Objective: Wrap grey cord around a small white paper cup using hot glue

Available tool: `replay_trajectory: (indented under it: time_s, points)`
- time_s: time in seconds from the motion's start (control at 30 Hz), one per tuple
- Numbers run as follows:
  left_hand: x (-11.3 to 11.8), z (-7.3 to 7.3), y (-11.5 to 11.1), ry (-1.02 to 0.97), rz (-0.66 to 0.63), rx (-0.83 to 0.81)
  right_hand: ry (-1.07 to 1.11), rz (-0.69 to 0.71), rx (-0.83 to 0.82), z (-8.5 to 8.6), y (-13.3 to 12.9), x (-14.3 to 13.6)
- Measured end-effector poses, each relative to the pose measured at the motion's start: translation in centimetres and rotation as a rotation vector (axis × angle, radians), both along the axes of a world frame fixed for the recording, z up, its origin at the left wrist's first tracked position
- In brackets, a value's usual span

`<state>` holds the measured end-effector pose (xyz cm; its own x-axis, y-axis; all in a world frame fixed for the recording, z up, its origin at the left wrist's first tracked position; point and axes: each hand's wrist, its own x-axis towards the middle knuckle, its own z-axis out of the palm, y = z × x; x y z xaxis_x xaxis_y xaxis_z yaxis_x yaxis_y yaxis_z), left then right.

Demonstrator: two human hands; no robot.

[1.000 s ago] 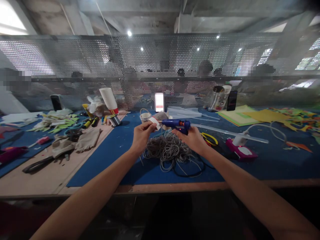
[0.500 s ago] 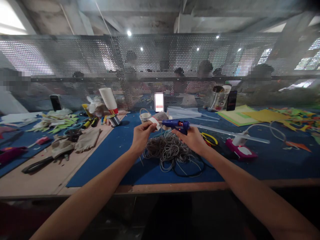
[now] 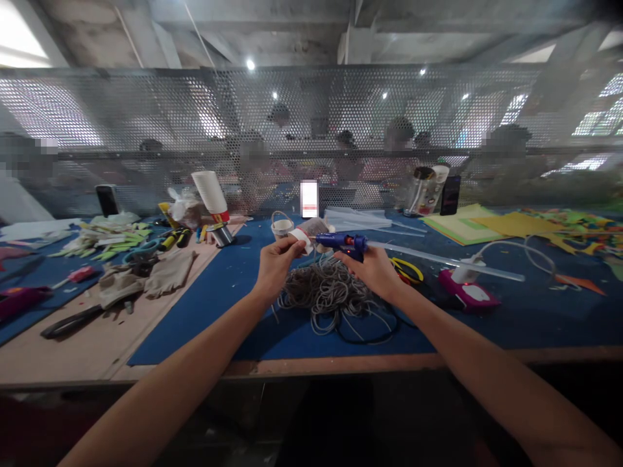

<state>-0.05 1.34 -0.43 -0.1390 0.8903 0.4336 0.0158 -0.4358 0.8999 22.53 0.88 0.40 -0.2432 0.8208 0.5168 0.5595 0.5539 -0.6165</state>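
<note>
Much gray cord [image 3: 335, 299], left hand [image 3: 274, 264] with fingers pinching white piece [image 3: 304, 239], right hand [image 3: 376, 269] with fingers gripping blue glue gun [image 3: 335, 241]

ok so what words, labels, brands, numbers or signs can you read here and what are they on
Nothing can be read for certain.
Red band below the white cups: any print is too small to read.
Bright screen at the back: blurred, no words legible.
Blue glue gun: no lettering can be made out.
Patterned cup, back right: marks too small to read.
</note>
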Motion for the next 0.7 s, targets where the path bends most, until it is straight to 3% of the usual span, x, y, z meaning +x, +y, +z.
replay_trajectory:
  time_s: [0.7]
  points:
    - [-0.11,-0.46,0.35,-0.005,-0.012,0.018,-0.069,-0.043,0.033,-0.12,0.14,0.17]
